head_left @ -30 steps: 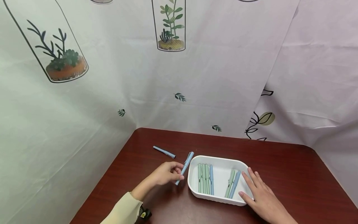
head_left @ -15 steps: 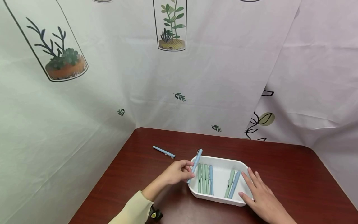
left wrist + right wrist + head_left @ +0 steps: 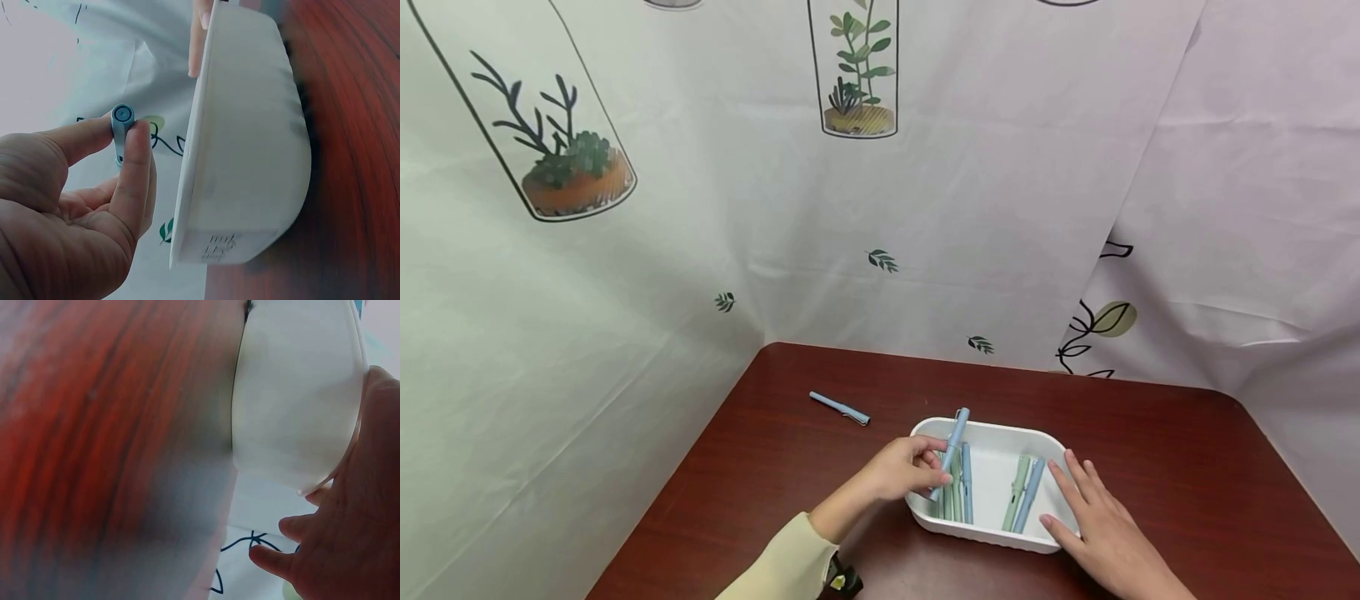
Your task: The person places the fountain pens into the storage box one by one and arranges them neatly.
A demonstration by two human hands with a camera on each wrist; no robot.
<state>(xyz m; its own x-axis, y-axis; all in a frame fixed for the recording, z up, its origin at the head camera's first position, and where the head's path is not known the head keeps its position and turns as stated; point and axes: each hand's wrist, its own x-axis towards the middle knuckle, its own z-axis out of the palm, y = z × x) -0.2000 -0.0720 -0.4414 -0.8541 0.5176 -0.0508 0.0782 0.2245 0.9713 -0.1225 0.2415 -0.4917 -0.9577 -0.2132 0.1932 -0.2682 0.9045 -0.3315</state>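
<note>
My left hand (image 3: 908,468) pinches a light blue pen (image 3: 956,439) between thumb and fingers, above the left end of a white tray (image 3: 1000,542). In the left wrist view the pen (image 3: 123,114) is seen end-on, apart from the tray's wall (image 3: 250,125). Green pens (image 3: 957,500) and a blue pen (image 3: 967,483) lie side by side in the tray's left part, some partly hidden by my hand. Further right in it lie a green pen (image 3: 1017,493) and a blue pen (image 3: 1029,495). My right hand (image 3: 1105,529) rests on the tray's right rim, fingers spread.
Another blue pen (image 3: 840,407) lies on the dark red-brown table (image 3: 760,467), behind and left of the tray. Printed white cloth (image 3: 985,208) hangs along the table's back and sides.
My left hand has carried the blue pen rightward, from beside the tray to over its left end. My right hand and the pen on the table have stayed put.
</note>
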